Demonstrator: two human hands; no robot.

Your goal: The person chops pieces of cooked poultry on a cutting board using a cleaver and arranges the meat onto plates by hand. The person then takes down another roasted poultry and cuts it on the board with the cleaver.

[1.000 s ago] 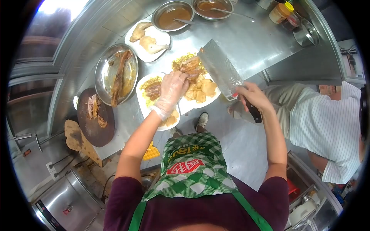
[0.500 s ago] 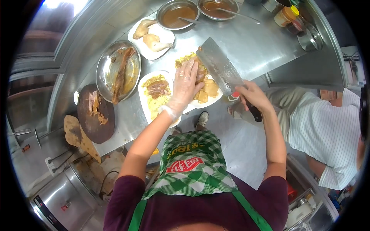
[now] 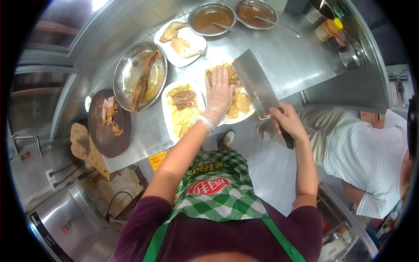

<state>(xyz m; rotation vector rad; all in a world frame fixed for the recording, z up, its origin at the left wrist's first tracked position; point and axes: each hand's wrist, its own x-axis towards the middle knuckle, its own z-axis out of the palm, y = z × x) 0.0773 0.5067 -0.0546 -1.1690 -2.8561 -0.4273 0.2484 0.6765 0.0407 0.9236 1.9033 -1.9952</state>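
Note:
My left hand (image 3: 218,97), in a clear plastic glove, lies flat with fingers stretched over the food on the right-hand white plate (image 3: 252,114). Sliced meat and pale brown pieces (image 3: 239,106) show around it. In my right hand (image 3: 288,121) is a broad cleaver (image 3: 256,81), gripped by its dark handle. The blade slants up and left beside the plate, its tip near my left fingertips. Just left of my gloved hand sits a second white plate (image 3: 167,114) with sliced meat (image 3: 183,100) on chopped yellowish food.
Behind are poultry legs on a white plate (image 3: 201,40) and two bowls of brown sauce (image 3: 212,20) (image 3: 254,17). At left are a metal dish (image 3: 119,83) with a long meat piece and a round chopping board (image 3: 115,142). A person in a striped shirt (image 3: 364,157) is at right.
My left hand now lies flatter on the food, fingers pointing more straight up. The cleaver stays in my right hand beside the plate. The whole view has shifted slightly.

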